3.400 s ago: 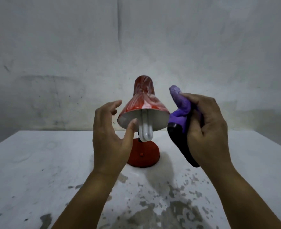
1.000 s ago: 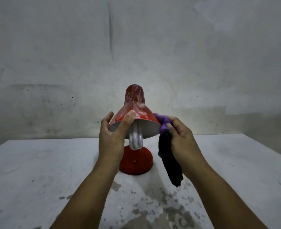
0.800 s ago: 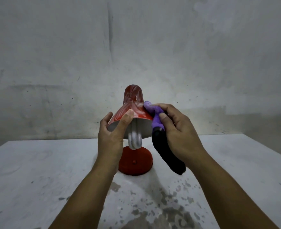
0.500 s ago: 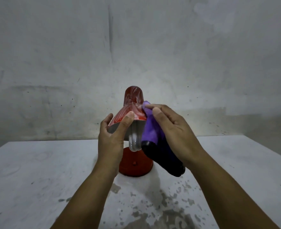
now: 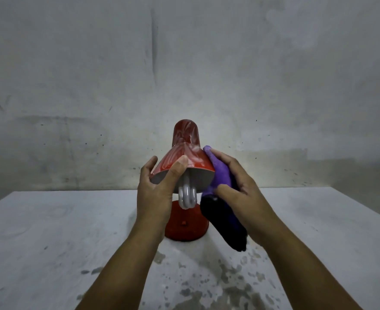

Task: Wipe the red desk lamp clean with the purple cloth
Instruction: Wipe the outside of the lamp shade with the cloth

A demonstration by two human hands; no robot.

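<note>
Left hand (image 5: 155,193) grips the rim of the red metal desk lamp (image 5: 185,162) standing on the white surface (image 5: 50,242), while right hand (image 5: 240,189) holds the soft purple cloth (image 5: 220,177) against its shade, so rubbing across comes next.

The grey table (image 5: 50,231) (stained dark near its front edge) carries the red desk lamp (image 5: 185,229).

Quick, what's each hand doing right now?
Left hand: grips the lamp shade at its rim.
Right hand: holds the purple cloth against the shade.
</note>
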